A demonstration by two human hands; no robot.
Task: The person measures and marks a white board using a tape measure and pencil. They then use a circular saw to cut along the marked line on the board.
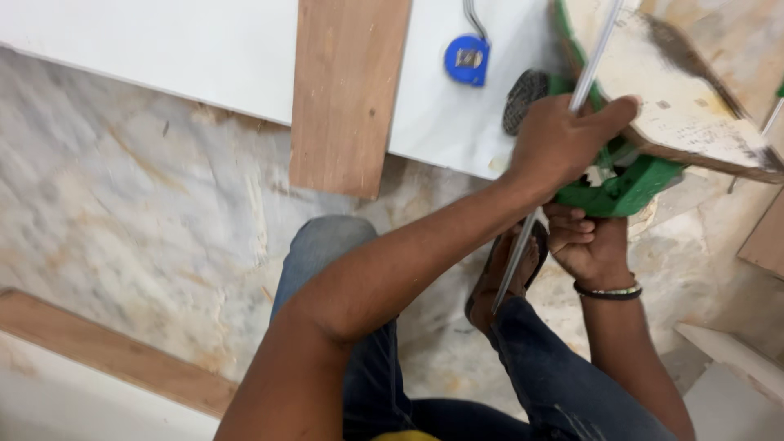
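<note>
**Two hands on a green tool under a worn board**

The left hand (563, 143) is closed over the top of a green tool (629, 188), fingers wrapped down around it, while the right hand (590, 245) cups the same tool from beneath with its fingers curled shut against the underside. The tool is moulded green plastic with a rounded body, held at the upper right, pressed against the edge of a pale board (678, 98) whose face is scuffed and dark-stained. One thin metal rod (523, 245), straight and shiny, runs slantwise from the top edge down past both hands. One blue tape measure (467, 59), round-cornered, lies on one smooth white sheet (163, 41). One brown plywood strip (347, 90) crosses that sheet. The floor (122, 212) is veined, cream marble. One black band circles the right wrist.
</note>
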